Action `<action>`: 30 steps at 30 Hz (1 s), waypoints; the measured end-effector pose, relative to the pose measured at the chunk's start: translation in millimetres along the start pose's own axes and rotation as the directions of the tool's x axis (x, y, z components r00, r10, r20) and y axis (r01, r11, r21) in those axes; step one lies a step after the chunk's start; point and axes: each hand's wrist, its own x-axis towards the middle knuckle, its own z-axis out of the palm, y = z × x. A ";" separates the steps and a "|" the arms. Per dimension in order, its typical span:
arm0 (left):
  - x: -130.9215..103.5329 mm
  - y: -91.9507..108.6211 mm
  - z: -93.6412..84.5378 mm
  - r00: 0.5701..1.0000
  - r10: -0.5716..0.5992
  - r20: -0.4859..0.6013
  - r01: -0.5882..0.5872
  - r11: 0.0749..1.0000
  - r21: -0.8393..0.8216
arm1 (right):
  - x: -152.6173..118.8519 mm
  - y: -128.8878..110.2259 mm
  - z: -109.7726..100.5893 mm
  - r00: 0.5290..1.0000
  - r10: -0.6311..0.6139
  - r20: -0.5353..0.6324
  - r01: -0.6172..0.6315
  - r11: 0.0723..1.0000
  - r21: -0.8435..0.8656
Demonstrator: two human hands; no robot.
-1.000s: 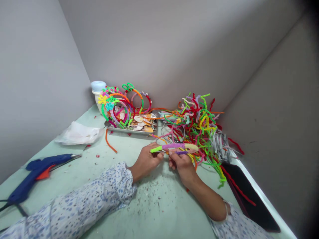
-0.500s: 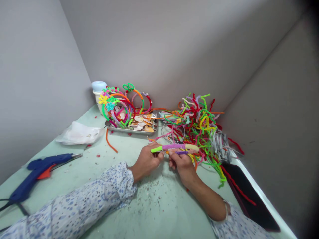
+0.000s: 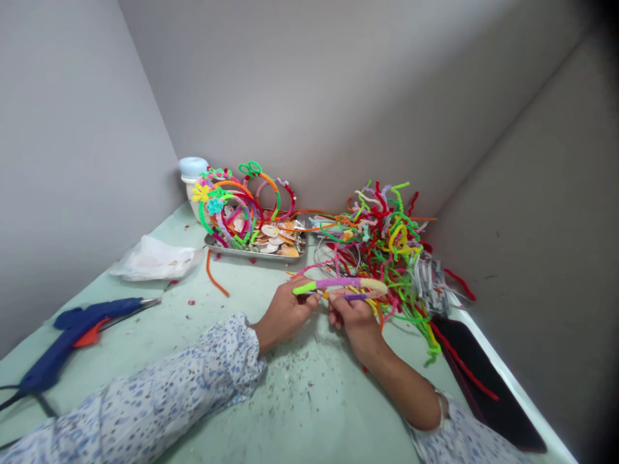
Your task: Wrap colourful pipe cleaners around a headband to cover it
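Note:
Between my two hands is a headband (image 3: 338, 283) wrapped in fuzzy pipe cleaner, with green, lilac, cream and purple stretches. My left hand (image 3: 286, 310) is closed on its left end, thumb and fingers pinched together. The fingers of my right hand (image 3: 355, 322) pinch the nearer arm of the band, by an orange bit and the purple wrap. Right behind my right hand spreads a tangled heap of coloured pipe cleaners (image 3: 387, 258). Several finished-looking headbands (image 3: 232, 216) stand in a metal tray (image 3: 256, 255) farther back.
A blue glue gun (image 3: 72, 341) lies at the left with its cord. Near it sits a white plastic bag (image 3: 155, 259). A pale-blue-lidded container (image 3: 193, 169) stands by the wall. Bare metal bands (image 3: 428, 283) and a black flat object (image 3: 488, 380) line the right edge.
Almost nothing differs. Both hands keep their hold on the headband, and the whole view has shifted very slightly.

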 end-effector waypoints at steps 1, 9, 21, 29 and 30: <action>0.1 -0.7 0.1 1.000 -0.013 0.007 0.013 1.000 -0.022 | 0.1 0.1 0.0 1.000 -0.003 -0.001 0.003 1.000 0.008; 2.2 -0.4 -1.0 0.995 -0.081 0.062 0.085 0.993 -0.077 | 1.0 2.9 -0.2 1.000 -0.010 -0.012 0.010 1.000 0.026; 4.7 -3.9 0.9 0.988 -0.136 0.076 0.141 0.987 -0.072 | -1.5 -3.3 -0.4 1.000 -0.013 -0.015 0.012 0.999 -0.053; 4.2 -0.1 1.2 0.996 -0.088 0.026 0.089 0.995 -0.050 | 0.2 1.3 -1.3 0.999 -0.034 -0.001 0.034 0.999 -0.030; 4.4 -0.7 1.6 0.994 -0.108 0.036 0.110 0.992 -0.056 | 0.5 1.5 -1.3 0.999 -0.035 -0.002 0.035 0.999 -0.032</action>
